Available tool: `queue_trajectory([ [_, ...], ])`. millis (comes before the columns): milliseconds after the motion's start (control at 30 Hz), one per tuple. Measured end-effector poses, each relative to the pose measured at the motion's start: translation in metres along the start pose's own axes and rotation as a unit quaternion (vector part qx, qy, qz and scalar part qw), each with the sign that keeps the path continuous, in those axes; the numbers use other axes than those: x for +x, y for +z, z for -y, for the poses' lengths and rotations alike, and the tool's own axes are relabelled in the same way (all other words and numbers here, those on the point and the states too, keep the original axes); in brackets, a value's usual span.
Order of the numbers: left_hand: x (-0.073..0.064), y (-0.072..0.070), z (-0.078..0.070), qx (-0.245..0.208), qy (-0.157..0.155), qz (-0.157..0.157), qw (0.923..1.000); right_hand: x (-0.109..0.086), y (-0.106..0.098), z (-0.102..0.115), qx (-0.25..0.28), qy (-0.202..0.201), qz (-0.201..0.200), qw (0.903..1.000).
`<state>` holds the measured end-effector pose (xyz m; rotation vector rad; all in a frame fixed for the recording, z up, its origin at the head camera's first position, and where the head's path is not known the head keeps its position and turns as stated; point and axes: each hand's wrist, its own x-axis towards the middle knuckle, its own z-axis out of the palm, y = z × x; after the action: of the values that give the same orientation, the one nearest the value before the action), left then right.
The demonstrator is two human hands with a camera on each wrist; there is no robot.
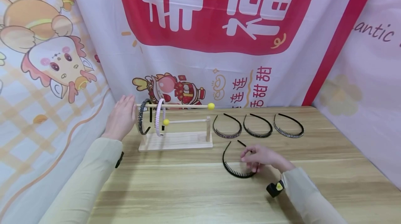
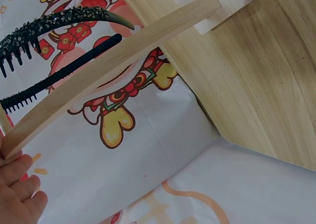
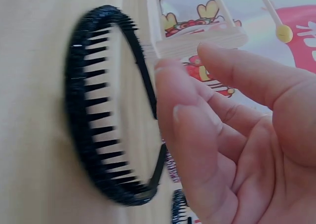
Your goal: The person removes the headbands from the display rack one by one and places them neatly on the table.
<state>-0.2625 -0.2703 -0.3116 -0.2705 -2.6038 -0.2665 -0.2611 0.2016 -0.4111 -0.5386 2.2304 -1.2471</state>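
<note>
My left hand (image 1: 121, 117) rests against the left end of a wooden headband rack (image 1: 175, 141). In the left wrist view, its fingers (image 2: 22, 182) touch the end of the upright (image 2: 113, 68). A dark beaded headband (image 1: 141, 117) and a pale pink headband (image 1: 158, 117) hang on the rack's upper rod. My right hand (image 1: 260, 157) hovers over the right side of a black toothed headband (image 1: 233, 172) lying on the table. In the right wrist view, its fingers are loosely bent beside that headband (image 3: 79, 100), with nothing between them.
Three more toothed headbands lie in a row behind: a left one (image 1: 227, 135), a middle one (image 1: 258, 135) and a right one (image 1: 289, 135). Yellow balls cap the upper rod (image 1: 211, 106) and lower rod (image 1: 166, 122). Printed cloth (image 1: 200, 60) hangs behind the wooden table (image 1: 175, 189).
</note>
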Motion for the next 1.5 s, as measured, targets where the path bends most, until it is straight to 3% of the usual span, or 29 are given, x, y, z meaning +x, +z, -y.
queue_trajectory([
  [400,0.001,0.0,0.001,-0.005,-0.008,0.024,0.9997,0.017,-0.026,0.046,-0.034,-0.004,-0.029,0.999],
  [667,0.002,0.002,0.002,-0.002,-0.006,0.017,0.9998,0.026,-0.036,0.086,-0.059,-0.031,-0.049,0.9965],
  [1100,0.003,0.002,0.001,0.004,-0.004,0.009,0.9999,0.041,-0.038,0.132,-0.048,-0.092,-0.087,0.9908],
  [1500,0.001,0.002,0.001,0.002,-0.003,0.003,1.0,0.058,-0.027,0.167,-0.041,-0.127,-0.118,0.984],
])
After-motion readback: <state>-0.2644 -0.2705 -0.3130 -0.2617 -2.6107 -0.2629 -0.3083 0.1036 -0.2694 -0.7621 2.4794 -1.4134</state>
